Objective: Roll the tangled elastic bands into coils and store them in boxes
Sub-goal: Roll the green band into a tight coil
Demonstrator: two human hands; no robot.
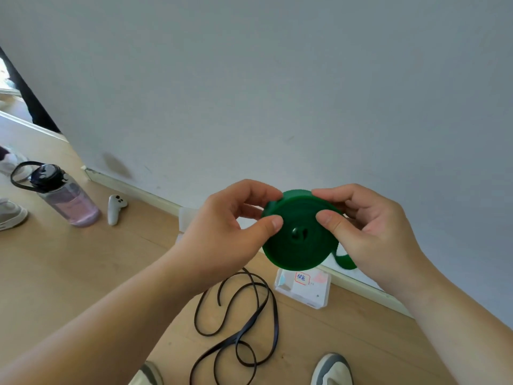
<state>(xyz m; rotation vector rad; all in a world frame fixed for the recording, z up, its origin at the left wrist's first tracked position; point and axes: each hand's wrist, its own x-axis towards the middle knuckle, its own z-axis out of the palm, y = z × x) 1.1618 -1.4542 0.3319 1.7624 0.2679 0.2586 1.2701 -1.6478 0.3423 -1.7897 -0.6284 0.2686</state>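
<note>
- The green band (301, 232) is wound into a flat coil with a small hole at its middle, held up in the air in front of a pale wall (277, 79), above the floor.
- The left hand (230, 226) pinches the coil's left edge, thumb on the near face and fingers curled behind.
- The right hand (369, 232) pinches the right side the same way, thumb pressed on the near face; a short loose tail of the band (345, 261) hangs below this hand.
- Under the coil, a clear plastic box (304, 287) stands on the wooden floor (83, 273) against the skirting board, with a white label bearing red and blue handwriting.
- A black band (241, 326) lies in loose tangled loops on the floor, just left of the box and between two shoes (333, 369) at the bottom edge.
- Farther left stand a water bottle (61, 195) with a black lid and strap, and beside it a white controller (115, 208) lies on the floor.
</note>
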